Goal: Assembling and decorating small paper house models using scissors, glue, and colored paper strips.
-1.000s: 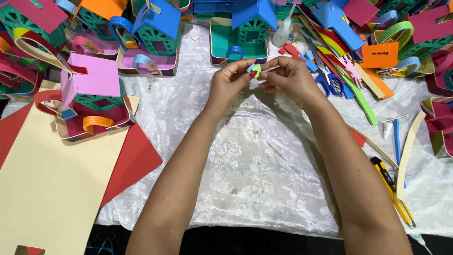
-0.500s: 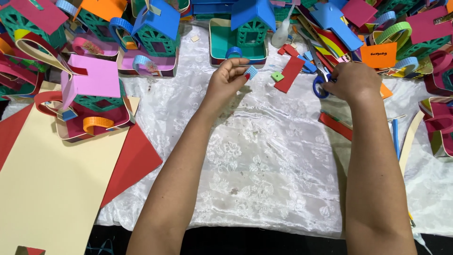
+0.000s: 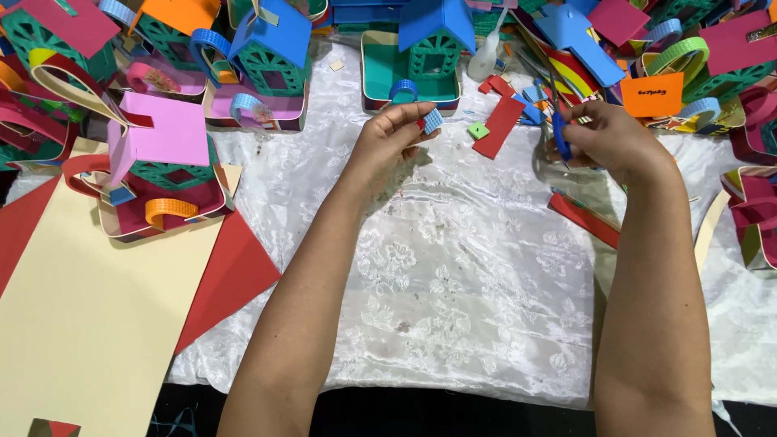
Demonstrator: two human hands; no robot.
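Two bare forearms reach up from the bottom edge over a counter covered with a white embossed cloth (image 3: pixel 453 283). The left hand (image 3: pixel 388 139) is raised just above the cloth, its thumb and fingertips in a pinching grip on a small light-blue textured foam piece (image 3: pixel 433 120). The right hand (image 3: pixel 611 139) sits to the right, well apart from the left, with its fingers curled in a closed grip on the blue handle of a pair of scissors (image 3: pixel 560 133); the blades point away toward the back of the counter.

Between the two hands, on the cloth, lie a tiny green foam square (image 3: pixel 478 129) and a red foam strip (image 3: pixel 500 126), just beside each other. Behind them stands a blue-roofed foam house on a teal tray (image 3: pixel 429 48). To the left lie a large cream sheet of foam (image 3: pixel 89 316) and a red triangular sheet (image 3: pixel 235 271), near a pink-roofed foam house (image 3: pixel 158 137).
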